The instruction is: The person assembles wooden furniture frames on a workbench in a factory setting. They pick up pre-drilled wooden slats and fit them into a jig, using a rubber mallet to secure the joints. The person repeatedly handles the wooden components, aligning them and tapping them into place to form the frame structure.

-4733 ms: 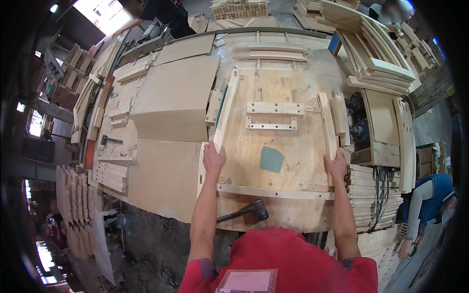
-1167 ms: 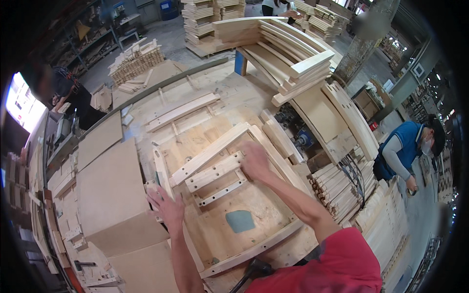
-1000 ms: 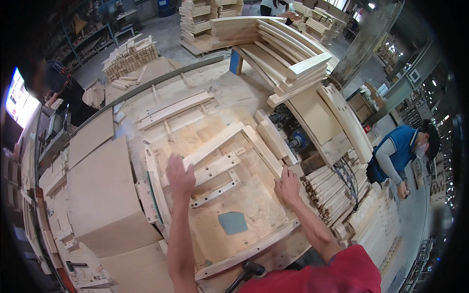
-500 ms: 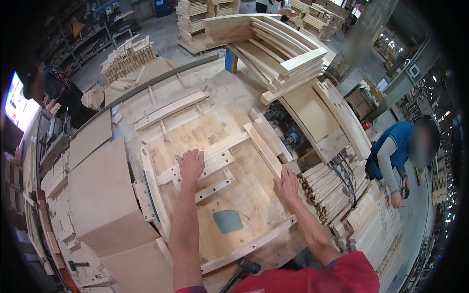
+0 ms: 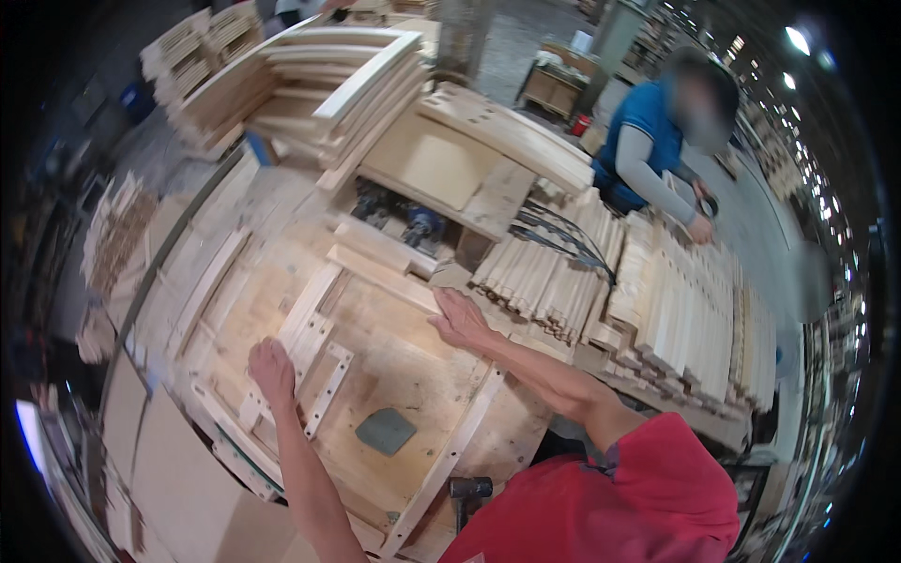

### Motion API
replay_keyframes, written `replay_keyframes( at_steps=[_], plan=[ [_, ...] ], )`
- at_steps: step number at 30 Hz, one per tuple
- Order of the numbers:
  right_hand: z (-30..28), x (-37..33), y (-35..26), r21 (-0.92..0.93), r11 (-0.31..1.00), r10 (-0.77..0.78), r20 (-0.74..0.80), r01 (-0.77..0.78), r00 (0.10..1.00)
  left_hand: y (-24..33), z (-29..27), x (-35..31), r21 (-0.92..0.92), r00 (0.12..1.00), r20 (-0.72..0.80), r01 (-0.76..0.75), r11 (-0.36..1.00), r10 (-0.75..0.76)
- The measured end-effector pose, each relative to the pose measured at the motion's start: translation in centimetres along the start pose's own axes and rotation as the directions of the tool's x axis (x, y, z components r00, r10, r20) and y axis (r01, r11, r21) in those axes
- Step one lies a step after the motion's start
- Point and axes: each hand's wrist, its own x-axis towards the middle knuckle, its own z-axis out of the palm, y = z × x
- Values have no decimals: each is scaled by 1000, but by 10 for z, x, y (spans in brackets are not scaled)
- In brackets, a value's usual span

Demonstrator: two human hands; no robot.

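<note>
Across the workbench (image 5: 291, 199), I see the crossbar (image 5: 312, 297) against the left hand (image 5: 272, 370), the side rail (image 5: 383, 278) ending at the right hand (image 5: 461, 319); whether either clasps, I can't tell.

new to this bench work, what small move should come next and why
Probably a light nudge of the side rail toward the crossbar with the right hand: that hand is at the rail's near end, the left hand is at the crossbar, and whether the pieces meet tightly is unclear.
</note>
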Motion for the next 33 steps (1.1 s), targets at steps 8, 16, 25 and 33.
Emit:
replay_keyframes(
  at_steps=[8,16,25,33],
  plan=[
    [-112,-11,52,-478,876,55,223,60,973,55,-35,-129,-231,928,-340,78,970,-155],
    [-128,-6,7,-240,733,-619,154,637,770,160,3,-245,-687,879,295,467,556,-374],
    [-33,-64,-157,270,672,-717,6,689,697,177,57,-216,-920,941,242,145,-364,-238],
    [15,-1,-148,170,660,-737,335,732,587,95,-19,-194,-924,818,251,42,-381,-518]
  ],
)
